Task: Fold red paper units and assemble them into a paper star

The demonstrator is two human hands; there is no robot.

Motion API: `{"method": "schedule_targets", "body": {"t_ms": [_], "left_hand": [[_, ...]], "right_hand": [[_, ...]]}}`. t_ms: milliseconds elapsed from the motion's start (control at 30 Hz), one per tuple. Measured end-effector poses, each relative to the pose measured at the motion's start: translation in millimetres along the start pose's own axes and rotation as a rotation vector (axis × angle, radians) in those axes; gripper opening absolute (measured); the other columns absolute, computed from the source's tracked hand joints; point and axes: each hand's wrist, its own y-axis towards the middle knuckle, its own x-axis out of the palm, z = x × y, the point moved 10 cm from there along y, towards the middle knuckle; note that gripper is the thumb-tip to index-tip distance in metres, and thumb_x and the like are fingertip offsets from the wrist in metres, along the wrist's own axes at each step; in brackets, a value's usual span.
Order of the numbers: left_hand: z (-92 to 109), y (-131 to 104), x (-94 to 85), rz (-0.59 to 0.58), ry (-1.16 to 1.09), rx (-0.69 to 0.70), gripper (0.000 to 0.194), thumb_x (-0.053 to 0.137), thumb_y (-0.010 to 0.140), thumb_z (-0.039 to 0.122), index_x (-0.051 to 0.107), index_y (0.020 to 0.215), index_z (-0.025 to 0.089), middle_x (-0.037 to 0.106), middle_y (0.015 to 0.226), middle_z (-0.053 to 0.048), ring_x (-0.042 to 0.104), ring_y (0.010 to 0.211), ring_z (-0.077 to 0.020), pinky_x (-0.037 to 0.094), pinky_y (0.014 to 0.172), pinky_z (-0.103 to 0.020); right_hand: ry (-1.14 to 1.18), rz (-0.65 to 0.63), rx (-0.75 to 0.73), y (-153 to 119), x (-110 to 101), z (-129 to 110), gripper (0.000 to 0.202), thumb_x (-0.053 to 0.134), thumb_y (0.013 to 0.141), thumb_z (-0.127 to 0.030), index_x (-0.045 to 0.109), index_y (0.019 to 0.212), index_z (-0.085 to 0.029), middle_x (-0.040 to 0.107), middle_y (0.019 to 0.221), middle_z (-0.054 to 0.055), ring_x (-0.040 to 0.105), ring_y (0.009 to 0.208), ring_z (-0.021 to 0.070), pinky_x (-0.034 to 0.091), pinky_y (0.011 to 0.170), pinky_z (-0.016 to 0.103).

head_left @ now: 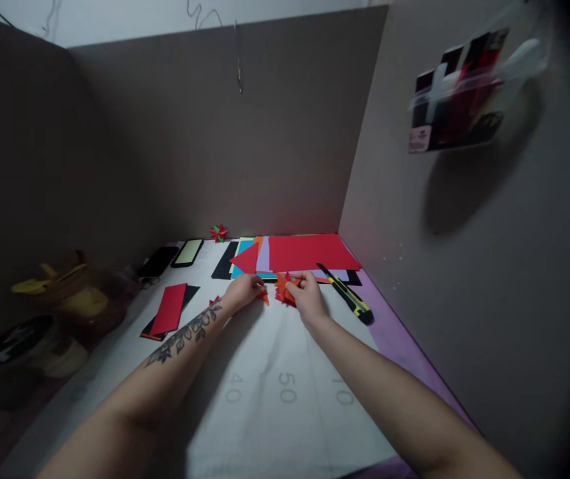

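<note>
In the head view my right hand (308,296) pinches a spiky orange-and-red folded paper piece (285,291) by its right side. To the left of it, my left hand (243,291) has its fingers closed on a small orange folded paper piece (265,297), whose pointed end sticks out below the fingertips. The two pieces are apart, with a narrow gap between them. A bit of red folded paper (214,301) peeks out behind my left wrist. Both hands are just in front of the stacked coloured paper.
Sheets of coloured paper (309,251) lie at the back. A yellow-and-black utility knife (352,299) is at the right. Red paper strips (169,309), a phone (187,253) and a red-green paper star (219,233) lie left. Cardboard walls (225,146) enclose the table.
</note>
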Motion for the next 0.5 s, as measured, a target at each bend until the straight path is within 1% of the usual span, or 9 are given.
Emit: {"method": "schedule_targets", "body": {"t_ms": [33,67,133,200,267,333,400,433,500], "left_hand": [[0,0,-5.3,0.012,-0.006,0.001,0.008,0.066,0.056,0.025,0.069,0.062,0.021,0.064,0.058,-0.004,0.053,0.057,-0.0182,0.033,0.053,-0.024],[0,1,-15.2,0.046,-0.016,0.008,0.009,0.064,0.058,0.026,0.069,0.063,0.021,0.064,0.06,-0.004,0.053,0.057,-0.0179,0.033,0.054,-0.024],[-4,1,-34.6,0.057,-0.018,0.004,0.009,0.064,0.058,0.028,0.068,0.063,0.021,0.065,0.061,-0.003,0.052,0.058,-0.0172,0.034,0.054,-0.024],[-14,-1,-49.7,0.01,0.027,-0.018,0.009,0.065,0.058,0.029,0.067,0.061,0.021,0.064,0.06,-0.002,0.05,0.054,-0.0158,0.033,0.053,-0.023],[-26,-9,-55.1,-0.086,0.104,-0.043,0.008,0.067,0.056,0.03,0.067,0.057,0.022,0.063,0.057,-0.001,0.05,0.052,-0.0151,0.031,0.051,-0.023],[-38,-22,-52.4,-0.183,0.147,-0.078,0.012,0.069,0.055,0.034,0.066,0.055,0.022,0.062,0.055,-0.001,0.05,0.05,-0.0149,0.03,0.049,-0.023],[-47,-33,-50.5,-0.198,0.183,-0.116,0.016,0.073,0.049,0.036,0.066,0.053,0.023,0.059,0.051,-0.001,0.047,0.046,-0.0142,0.029,0.047,-0.023],[-47,-38,-49.0,-0.193,0.227,-0.102,0.017,0.075,0.046,0.036,0.065,0.052,0.023,0.059,0.053,-0.001,0.047,0.047,-0.014,0.028,0.046,-0.023],[-41,-44,-43.1,-0.192,0.332,-0.032,0.016,0.075,0.044,0.032,0.064,0.049,0.023,0.059,0.058,-0.002,0.046,0.049,-0.014,0.027,0.047,-0.024]], "right_hand": [[-0.002,0.001,0.0,0,-1,1,0.029,0.062,0.064,-0.025,0.043,0.086,-0.022,0.05,0.059,-0.009,0.053,0.047,0.0102,0.043,0.044,0.021],[-0.005,0.005,-0.001,0,-1,1,0.029,0.062,0.064,-0.025,0.043,0.086,-0.022,0.05,0.06,-0.008,0.053,0.048,0.0105,0.043,0.044,0.021],[-0.018,0.012,-0.002,0,-2,3,0.029,0.062,0.064,-0.025,0.044,0.086,-0.022,0.051,0.062,-0.008,0.055,0.05,0.0111,0.043,0.045,0.021],[-0.035,0.011,-0.001,1,0,6,0.028,0.062,0.064,-0.026,0.045,0.086,-0.022,0.052,0.063,-0.007,0.055,0.05,0.0112,0.042,0.045,0.021],[-0.044,0.001,0.002,1,3,8,0.028,0.061,0.064,-0.026,0.045,0.086,-0.022,0.052,0.064,-0.007,0.055,0.05,0.011,0.041,0.043,0.02],[-0.047,-0.007,0.009,-1,6,9,0.028,0.061,0.064,-0.026,0.044,0.086,-0.022,0.051,0.064,-0.007,0.053,0.049,0.0104,0.04,0.042,0.019],[-0.052,-0.017,0.016,-3,8,8,0.028,0.06,0.065,-0.027,0.043,0.086,-0.022,0.05,0.063,-0.007,0.052,0.047,0.0098,0.038,0.04,0.019],[-0.056,-0.023,0.017,-4,9,7,0.028,0.06,0.065,-0.027,0.043,0.086,-0.022,0.05,0.063,-0.008,0.051,0.046,0.0095,0.037,0.04,0.019],[-0.057,-0.036,0.017,-7,11,5,0.028,0.06,0.064,-0.027,0.043,0.086,-0.022,0.049,0.063,-0.008,0.051,0.046,0.0093,0.037,0.04,0.018]]}}
